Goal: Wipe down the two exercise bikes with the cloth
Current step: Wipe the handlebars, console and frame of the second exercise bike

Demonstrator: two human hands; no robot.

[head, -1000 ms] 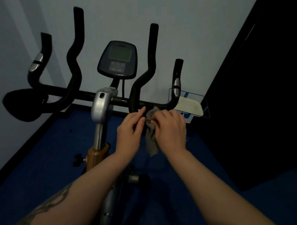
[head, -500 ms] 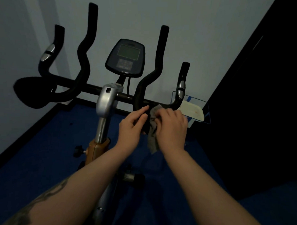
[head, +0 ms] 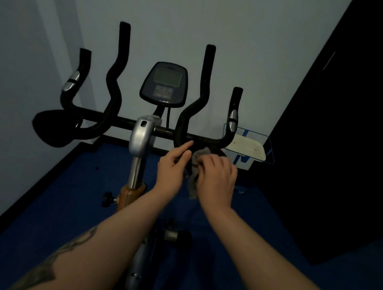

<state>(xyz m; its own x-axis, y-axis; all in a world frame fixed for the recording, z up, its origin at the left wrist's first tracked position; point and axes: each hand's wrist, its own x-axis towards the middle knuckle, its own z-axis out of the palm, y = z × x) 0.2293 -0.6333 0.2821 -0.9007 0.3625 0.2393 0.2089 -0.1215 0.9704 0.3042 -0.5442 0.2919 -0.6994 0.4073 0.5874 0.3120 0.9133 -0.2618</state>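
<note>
While the right hand presses the grey cloth with curled fingers on the bike's handlebar, the left hand, at 9 o'clock from it, touches the bar with straight fingers, holding nothing.

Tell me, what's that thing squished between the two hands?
In the head view, a grey cloth sits between the left hand and right hand. The right hand holds it against the black handlebar.
</note>
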